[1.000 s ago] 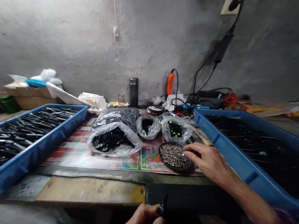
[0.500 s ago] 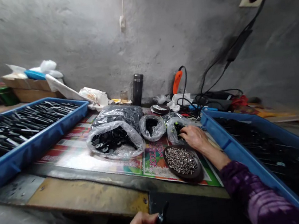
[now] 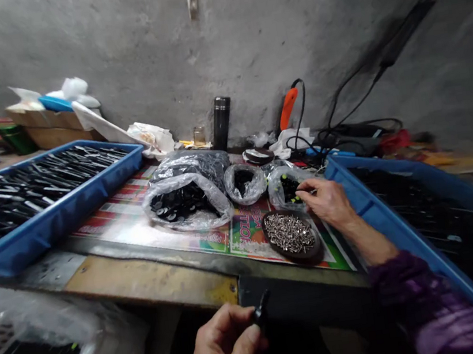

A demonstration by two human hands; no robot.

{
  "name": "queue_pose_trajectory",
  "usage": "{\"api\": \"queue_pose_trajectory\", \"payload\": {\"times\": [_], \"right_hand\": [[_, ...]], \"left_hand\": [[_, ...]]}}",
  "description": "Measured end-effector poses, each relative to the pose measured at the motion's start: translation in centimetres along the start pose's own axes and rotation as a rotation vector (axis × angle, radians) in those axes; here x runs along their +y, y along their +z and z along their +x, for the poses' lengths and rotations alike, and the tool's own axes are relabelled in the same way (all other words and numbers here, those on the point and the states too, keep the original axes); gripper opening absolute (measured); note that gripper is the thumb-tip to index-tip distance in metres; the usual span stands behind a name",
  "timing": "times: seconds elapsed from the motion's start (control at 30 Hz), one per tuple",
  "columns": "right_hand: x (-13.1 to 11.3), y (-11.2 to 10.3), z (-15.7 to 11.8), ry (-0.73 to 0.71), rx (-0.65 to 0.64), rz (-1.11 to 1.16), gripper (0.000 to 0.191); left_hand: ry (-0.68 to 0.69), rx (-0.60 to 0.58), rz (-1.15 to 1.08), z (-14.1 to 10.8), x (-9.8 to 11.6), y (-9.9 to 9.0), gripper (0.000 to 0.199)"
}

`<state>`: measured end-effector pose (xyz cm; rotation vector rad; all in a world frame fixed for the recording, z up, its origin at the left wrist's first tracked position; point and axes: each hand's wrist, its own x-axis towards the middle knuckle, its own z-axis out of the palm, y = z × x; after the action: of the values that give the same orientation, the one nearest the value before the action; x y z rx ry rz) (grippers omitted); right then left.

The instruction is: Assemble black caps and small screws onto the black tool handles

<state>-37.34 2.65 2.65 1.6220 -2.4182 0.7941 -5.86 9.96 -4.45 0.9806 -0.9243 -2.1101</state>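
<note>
1. A person's left hand pinched a small black plastic part between thumb and fingers at lower center, just below the front edge of a wooden bench.
2. The right hand, reaching in from the lower right out of a purple sleeve, hovered at center right. Its thumb and forefinger were pressed close together beside a clear plastic bag of black parts flecked with green; whether they pinched anything could not be told.
3. Just below that hand, a dark oval dish heaped with silver screws sat on a printed mat.
4. Left of the dish, a larger clear bag of black discs lay beside a smaller bag.
5. Blue trays of black pieces flanked the mat: one at left, another at right, beside the right forearm.
6. A black thermos stood against the concrete wall at upper center.
</note>
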Motion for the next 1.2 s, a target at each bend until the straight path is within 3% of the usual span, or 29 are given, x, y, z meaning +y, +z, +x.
{"api": "queue_pose_trajectory", "payload": {"times": [0.17, 0.37, 0.47, 0.73, 1.03, 1.2], "right_hand": [[-3.0, -2.1, -6.8, -0.07, 0.002, 0.292, 0.02], [-7.5, -2.2, -16.6, -0.044, -0.276, 0.702, 0.012], [-9.1, -1.4, -19.6, -0.084, -0.308, 0.831, 0.009], [-10.1, -0.5, -21.3, -0.106, -0.161, 0.921, 0.008], [-10.4, -0.2, -22.0, 0.082, -0.252, 1.047, 0.003], [-10.5, 0.0, -21.8, 0.161, -0.315, 1.118, 0.01]], "left_hand": [[-0.027, -0.066, -0.078, -0.5, 0.0, 0.1, 0.049], [-0.034, -0.059, -0.092, -1.6, 0.2, 0.6, 0.042], [-0.008, -0.066, -0.08, -2.0, 0.2, 0.8, 0.043], [0.044, -0.1, -0.08, -2.9, 0.1, 1.1, 0.036], [0.053, -0.093, -0.078, -3.0, -0.2, 1.2, 0.036], [0.065, -0.092, -0.076, -3.0, -0.2, 1.0, 0.032]]}}
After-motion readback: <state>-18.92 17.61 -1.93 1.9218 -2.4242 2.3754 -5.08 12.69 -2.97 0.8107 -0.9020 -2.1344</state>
